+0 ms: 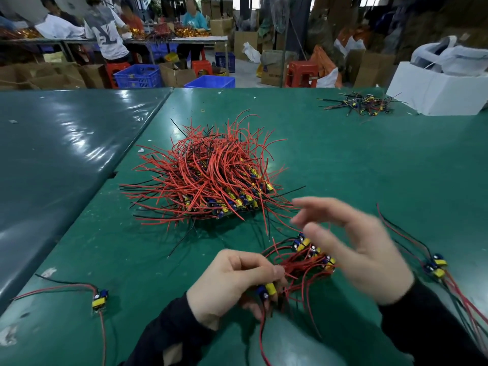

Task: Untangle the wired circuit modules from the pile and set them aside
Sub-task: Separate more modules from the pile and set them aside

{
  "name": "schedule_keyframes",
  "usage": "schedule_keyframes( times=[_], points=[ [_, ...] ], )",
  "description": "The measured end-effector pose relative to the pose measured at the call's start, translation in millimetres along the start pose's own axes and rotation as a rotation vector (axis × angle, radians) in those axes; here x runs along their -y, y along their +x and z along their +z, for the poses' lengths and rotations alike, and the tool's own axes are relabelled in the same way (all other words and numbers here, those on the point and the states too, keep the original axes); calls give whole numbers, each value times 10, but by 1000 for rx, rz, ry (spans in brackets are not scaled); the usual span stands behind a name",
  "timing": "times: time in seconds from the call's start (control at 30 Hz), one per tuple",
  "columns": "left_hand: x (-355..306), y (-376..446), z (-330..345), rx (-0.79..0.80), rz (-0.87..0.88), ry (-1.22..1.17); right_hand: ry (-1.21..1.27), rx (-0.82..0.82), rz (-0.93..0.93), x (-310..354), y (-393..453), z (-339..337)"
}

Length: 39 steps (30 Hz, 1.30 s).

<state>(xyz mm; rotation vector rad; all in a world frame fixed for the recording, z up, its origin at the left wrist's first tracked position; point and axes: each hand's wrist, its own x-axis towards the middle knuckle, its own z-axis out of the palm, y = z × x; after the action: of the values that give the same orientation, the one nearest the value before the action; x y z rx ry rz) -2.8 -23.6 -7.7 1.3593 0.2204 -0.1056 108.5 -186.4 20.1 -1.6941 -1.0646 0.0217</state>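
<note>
Dark sleeves (169, 336) frame the bottom of the view, and both bare hands work over a green bench (330, 154). On the left hand (227, 283) the fingers (266, 270) are curled tight, pinching one circuit module (266, 291) with a yellow block and blue parts; its red and black leads hang down from the grip toward the camera. Just to the right of those fingers lies a small tangle of modules (311, 257), its red wires looping against the held piece so the two are not fully apart. Over that tangle hovers the right hand (361, 249), blurred, its fingers (314, 207) spread wide and loose, holding nothing that can be made out.

Beyond both hands, well apart from the fingertips, sits the main pile (211, 178): a dense heap of red leads with a few black ones, yellow and blue parts showing along its near edge. Far left of the left hand a single module (99, 299) lies alone on the bench, leads trailing away from it. Right of the right hand two more modules (437, 266) lie together with their wires running off toward the lower corner. At the far right of the bench a smaller scatter of wired parts (361, 103) lies just beside a white box (433, 93).
</note>
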Motion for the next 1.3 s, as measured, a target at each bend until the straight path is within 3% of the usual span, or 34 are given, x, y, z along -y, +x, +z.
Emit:
schedule_keyframes(
  times=[0.07,0.13,0.2,0.33,0.43,0.57,0.7,0.83,1.03,1.3],
  points=[
    [3,-8,-7,-44,-9,-37,-90,238,-18,25,-42,211],
    [7,13,-33,-148,-30,-114,-116,295,-37,6,-53,312],
    [6,33,-46,-205,-49,-170,-47,289,0,-20,-55,339],
    [-12,36,-53,-147,-94,-271,120,195,106,-74,-79,383],
    [-31,48,-111,-163,-96,-380,59,79,136,-119,-93,368],
    [14,80,-113,-209,-145,-395,39,187,136,-155,-145,418],
    [6,99,-121,-218,-243,-460,39,185,119,-187,-155,500],
    [-72,70,-228,-95,-253,-650,8,19,131,-240,-127,435],
    [-35,67,-219,-23,-118,-528,-9,-96,133,-206,-145,450],
    [-24,41,-171,-187,-74,-352,32,-83,166,-191,-162,553]
  ],
)
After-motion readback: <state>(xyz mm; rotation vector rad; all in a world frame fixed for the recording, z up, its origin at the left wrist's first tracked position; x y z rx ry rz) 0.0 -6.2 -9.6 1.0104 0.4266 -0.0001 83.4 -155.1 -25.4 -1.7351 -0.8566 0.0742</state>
